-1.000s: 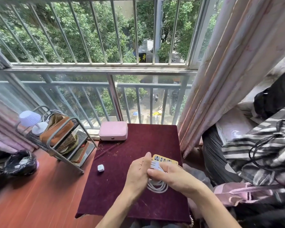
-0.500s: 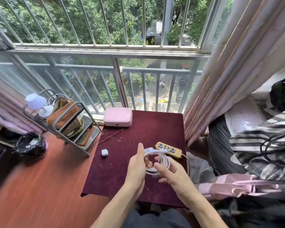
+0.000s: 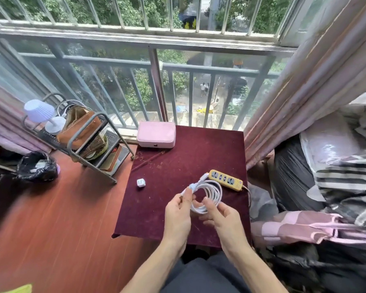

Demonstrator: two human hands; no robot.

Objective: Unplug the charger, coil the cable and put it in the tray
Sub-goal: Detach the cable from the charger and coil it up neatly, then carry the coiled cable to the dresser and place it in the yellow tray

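A white cable (image 3: 211,192) is wound into a loop of several turns and held above the maroon-covered table (image 3: 156,204). My left hand (image 3: 178,212) pinches the loop at its left side, near the two connector ends. My right hand (image 3: 222,218) sits at the loop's lower right with its fingers through or under the coil. A small white charger cube (image 3: 140,182) lies unplugged on the cloth to the left. The yellow power strip (image 3: 225,179) lies just beyond the coil. A pink box (image 3: 156,134) stands at the table's far edge.
A metal rack (image 3: 87,144) with a brown bag and a small white lamp (image 3: 43,115) stands left of the table. A black bin bag (image 3: 37,167) sits on the wooden floor. Curtains and piled bedding (image 3: 336,166) crowd the right. Window bars run behind.
The coil has been lifted and opened into a wider loop. My right hand has loosened and slid to the coil's lower right. The camera has tilted down.
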